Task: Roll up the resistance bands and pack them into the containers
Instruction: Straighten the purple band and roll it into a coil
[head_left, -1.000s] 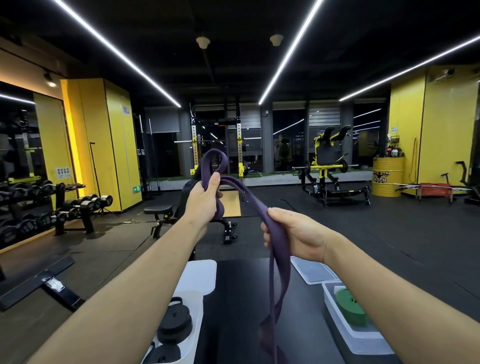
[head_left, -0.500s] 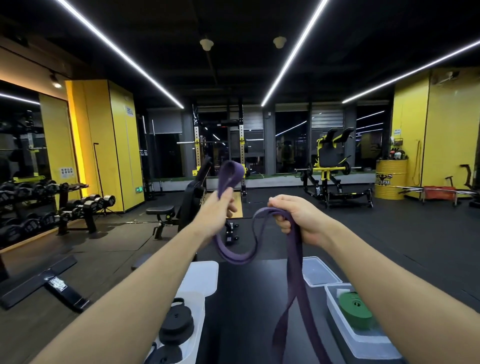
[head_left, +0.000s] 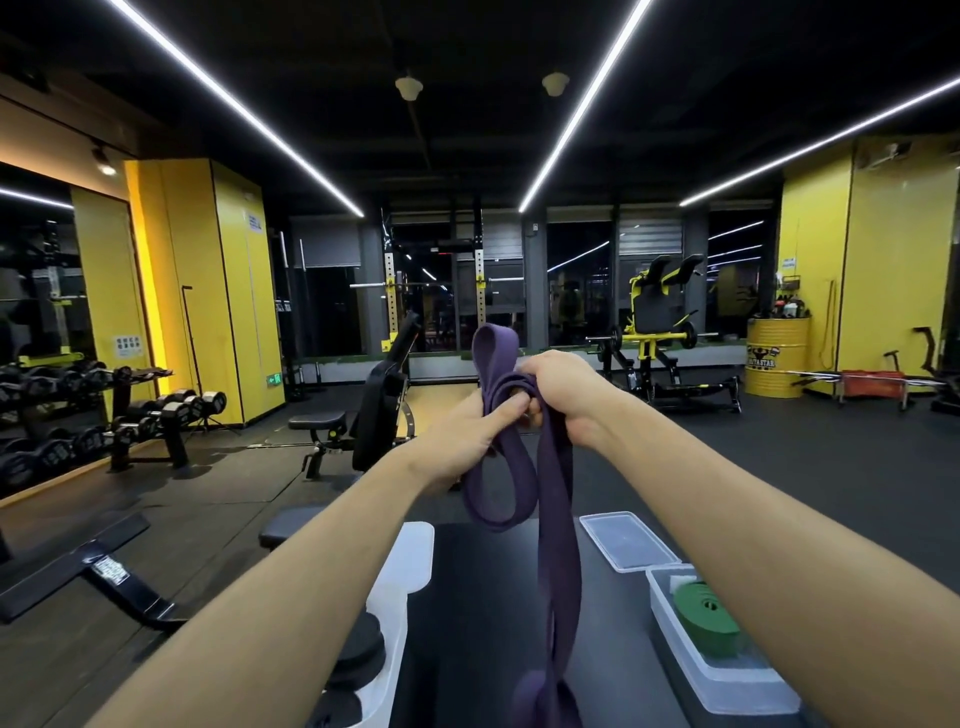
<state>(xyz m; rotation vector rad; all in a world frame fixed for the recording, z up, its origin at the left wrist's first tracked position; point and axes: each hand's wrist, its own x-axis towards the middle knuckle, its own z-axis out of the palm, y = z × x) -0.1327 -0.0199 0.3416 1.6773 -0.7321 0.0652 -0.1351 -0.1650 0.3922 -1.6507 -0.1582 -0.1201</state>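
A purple resistance band (head_left: 558, 509) is held up in front of me over a black bench (head_left: 483, 623). My left hand (head_left: 462, 441) pinches its gathered layers just below a short top loop. My right hand (head_left: 563, 395) grips the same bunch from the right, touching the left hand. One loop sags below the hands and a long tail hangs down to the bench. A clear container (head_left: 727, 680) at the right holds a rolled green band (head_left: 709, 621); its lid (head_left: 626, 540) lies flat just behind it.
A white container (head_left: 395, 587) at the left of the bench holds black rolled bands (head_left: 358, 649). A dumbbell rack (head_left: 78, 410) stands at the far left, an incline bench (head_left: 374, 415) ahead, and a yellow drum (head_left: 776, 356) at the far right.
My two hands have come together, the right moving left to meet the left. The slack between them has folded into another hanging loop gathered at the top.
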